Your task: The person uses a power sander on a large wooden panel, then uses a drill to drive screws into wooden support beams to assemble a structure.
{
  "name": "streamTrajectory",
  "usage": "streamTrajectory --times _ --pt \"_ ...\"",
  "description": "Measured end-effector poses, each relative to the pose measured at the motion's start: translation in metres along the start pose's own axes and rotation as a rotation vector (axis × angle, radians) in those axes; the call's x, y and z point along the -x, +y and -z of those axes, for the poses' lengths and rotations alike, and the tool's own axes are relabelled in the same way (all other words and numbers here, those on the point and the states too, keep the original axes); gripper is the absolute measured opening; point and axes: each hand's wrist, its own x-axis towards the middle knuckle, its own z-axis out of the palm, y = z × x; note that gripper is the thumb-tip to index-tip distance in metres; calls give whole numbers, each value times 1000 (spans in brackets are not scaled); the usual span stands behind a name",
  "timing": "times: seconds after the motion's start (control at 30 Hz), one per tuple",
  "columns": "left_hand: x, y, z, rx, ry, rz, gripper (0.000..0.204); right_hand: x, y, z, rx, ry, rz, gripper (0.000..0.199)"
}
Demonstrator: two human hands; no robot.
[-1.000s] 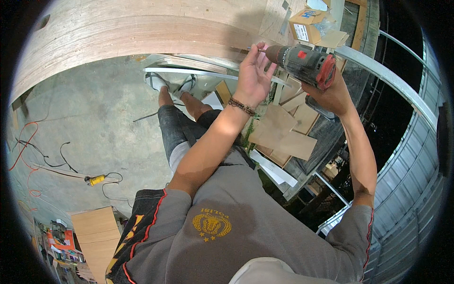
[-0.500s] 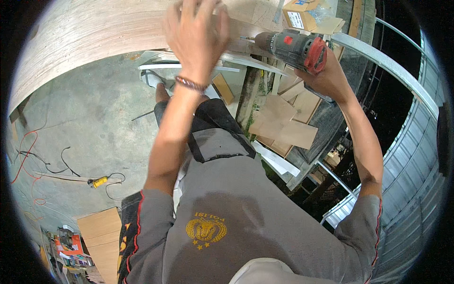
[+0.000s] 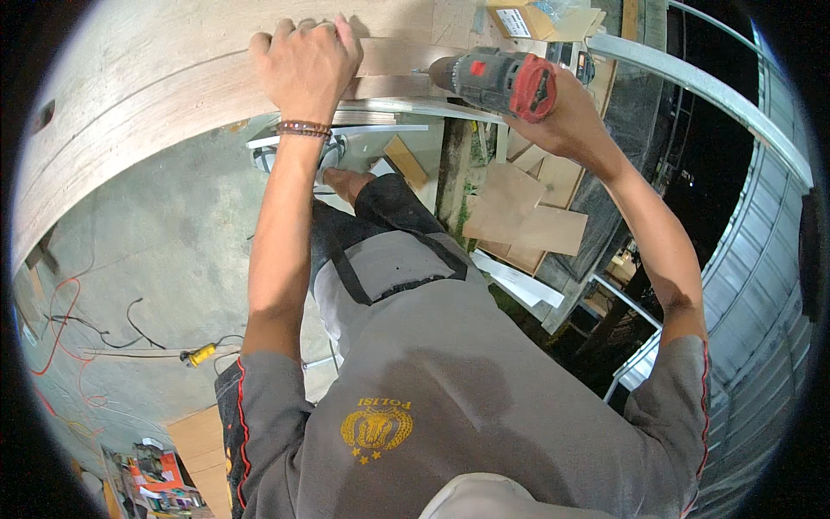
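Note:
In my right hand is a black and red cordless drill, gripped by its handle. Its chuck faces left toward thin wooden strips along the near edge of a large curved wooden panel. The bit is short in view, and I cannot tell whether it touches the wood. My left hand rests on the panel left of the drill, its fingers curled and knuckles up. What lies under those fingers is hidden.
An open cardboard box stands beyond the drill. Wood offcuts lie on a dark surface at right, below a metal rail. Cables and a yellow connector are on the concrete floor at left.
My left hand has moved left and down onto the panel, and its fingers have curled. The drill has shifted slightly left in my right hand. My feet have moved a little.

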Motion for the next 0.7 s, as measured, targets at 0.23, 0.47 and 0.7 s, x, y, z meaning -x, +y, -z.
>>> streamTrajectory --times 0.23,0.47,0.7 --pt "-3 5 2 8 38 -6 37 -2 -19 4 -33 -88 -341 56" --pt "0 3 -1 12 50 -30 37 0 -11 -11 -14 -40 -368 56" --pt "0 3 -2 3 56 -14 37 -6 -15 -9 -19 -93 -372 53"
